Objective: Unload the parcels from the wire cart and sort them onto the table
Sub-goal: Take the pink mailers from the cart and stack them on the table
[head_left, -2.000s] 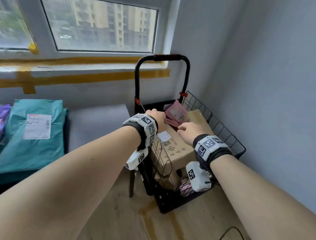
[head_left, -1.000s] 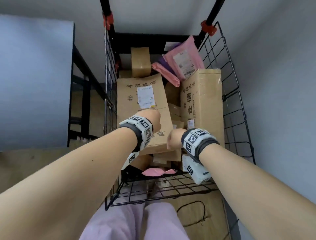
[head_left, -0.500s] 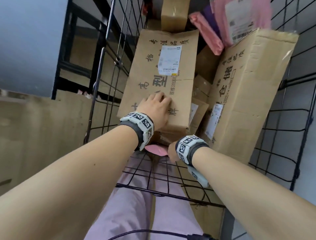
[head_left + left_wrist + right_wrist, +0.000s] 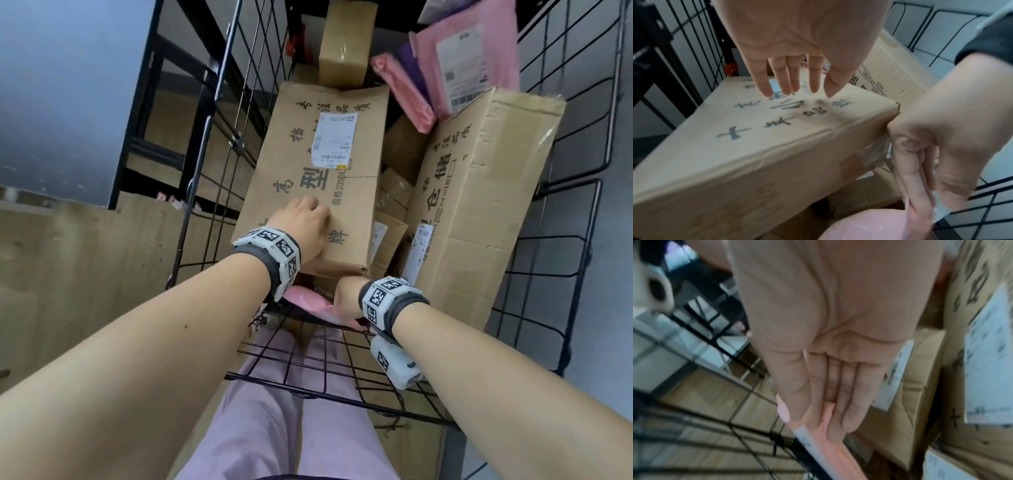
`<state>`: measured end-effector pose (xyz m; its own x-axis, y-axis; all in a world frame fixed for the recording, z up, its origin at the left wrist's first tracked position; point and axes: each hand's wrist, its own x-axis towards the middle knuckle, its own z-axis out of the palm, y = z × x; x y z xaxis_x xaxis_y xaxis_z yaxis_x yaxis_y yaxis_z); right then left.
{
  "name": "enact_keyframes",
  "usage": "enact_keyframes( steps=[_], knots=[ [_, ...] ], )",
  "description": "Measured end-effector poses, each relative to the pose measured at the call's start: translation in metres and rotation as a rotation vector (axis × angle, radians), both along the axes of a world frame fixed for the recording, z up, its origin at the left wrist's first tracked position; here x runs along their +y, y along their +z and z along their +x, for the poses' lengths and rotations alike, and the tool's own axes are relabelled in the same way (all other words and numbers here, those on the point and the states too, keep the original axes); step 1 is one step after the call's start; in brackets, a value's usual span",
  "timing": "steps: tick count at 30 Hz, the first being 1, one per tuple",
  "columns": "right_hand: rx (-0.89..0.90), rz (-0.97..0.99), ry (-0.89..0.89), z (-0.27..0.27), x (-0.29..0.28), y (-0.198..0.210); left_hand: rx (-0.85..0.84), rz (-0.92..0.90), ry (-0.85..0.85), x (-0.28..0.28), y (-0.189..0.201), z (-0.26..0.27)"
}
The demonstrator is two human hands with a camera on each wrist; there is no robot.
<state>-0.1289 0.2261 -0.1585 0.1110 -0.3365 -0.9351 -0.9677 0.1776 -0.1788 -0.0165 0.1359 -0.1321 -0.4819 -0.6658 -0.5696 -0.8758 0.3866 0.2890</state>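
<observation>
The left hand lies flat, fingers straight, on top of a long cardboard box that leans inside the wire cart. The right hand reaches below the box's near end, its fingers pinching a pink mailer bag at the cart's front. A bigger box stands just beside, to the right.

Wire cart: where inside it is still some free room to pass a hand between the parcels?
One gap opens at the near end of the wire cart, under the long carton, where the right hand grips a pink mailer. Elsewhere it is crowded: small boxes fill the slot beside the big carton.
</observation>
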Motion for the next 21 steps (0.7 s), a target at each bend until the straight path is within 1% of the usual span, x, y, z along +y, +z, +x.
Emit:
enact_keyframes(
  steps=[3, 5, 7, 10, 12, 16, 19, 21],
  knots=[
    [-0.005, 0.021, -0.011, -0.001, -0.012, 0.026, -0.02, 0.053, -0.035, -0.011, 0.024, -0.002],
    [-0.02, 0.051, 0.004, -0.003, -0.024, 0.054, -0.02, 0.065, -0.04, -0.017, 0.043, -0.004],
    [-0.046, -0.021, -0.043, -0.008, -0.037, 0.087, -0.012, 0.065, -0.051, -0.022, 0.066, -0.008],
    [-0.111, -0.27, -0.275, -0.023, -0.054, 0.135, 0.018, 0.037, -0.065, -0.027, 0.101, -0.013],
    [-0.123, -0.375, -0.41, -0.032, -0.065, 0.167, 0.049, 0.028, -0.057, -0.032, 0.125, -0.015],
    [-0.086, -0.5, -0.605, -0.049, -0.088, 0.219, 0.152, 0.011, -0.011, -0.042, 0.171, -0.013],
    [-0.128, -0.578, -0.802, -0.061, -0.102, 0.249, 0.218, 0.006, 0.007, -0.05, 0.202, -0.011],
    [-0.163, -0.637, -0.9, -0.062, -0.106, 0.271, 0.257, 0.018, 0.053, -0.054, 0.221, -0.007]
  ],
)
